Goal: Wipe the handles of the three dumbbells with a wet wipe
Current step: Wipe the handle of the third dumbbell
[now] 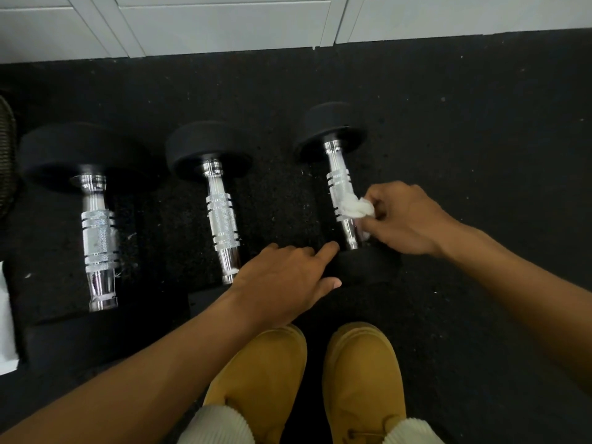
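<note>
Three dumbbells are lying side by side on the dark rubber floor (464, 129), their chrome handles running away from the person standing over them in tan boots (362, 376). The right hand (407, 219) is reaching down to the right dumbbell (341, 190), its grip pinching a bunched white wet wipe (357, 208) between thumb and fingertips and pressing it against the knurled part of the handle on the side nearer that hand. Holding the wipe wadded like this looks meant to give a firm pad to rub with.

The left hand (285, 280) is lying flat with fingers spread loosely, holding nothing, its fingertips resting on the near black head of the same dumbbell. I would judge it is bracing the weight so the round heads are not rolling while the handle is being rubbed.

The middle dumbbell (221, 216) and the left dumbbell (97, 232) are lying apart from both hands. Whether their handles are already clean, I cannot tell.

The lined-up placement seems to be letting the person work along the row. At the left edge something white (6, 318) is lying on the floor, too cropped to identify.
</note>
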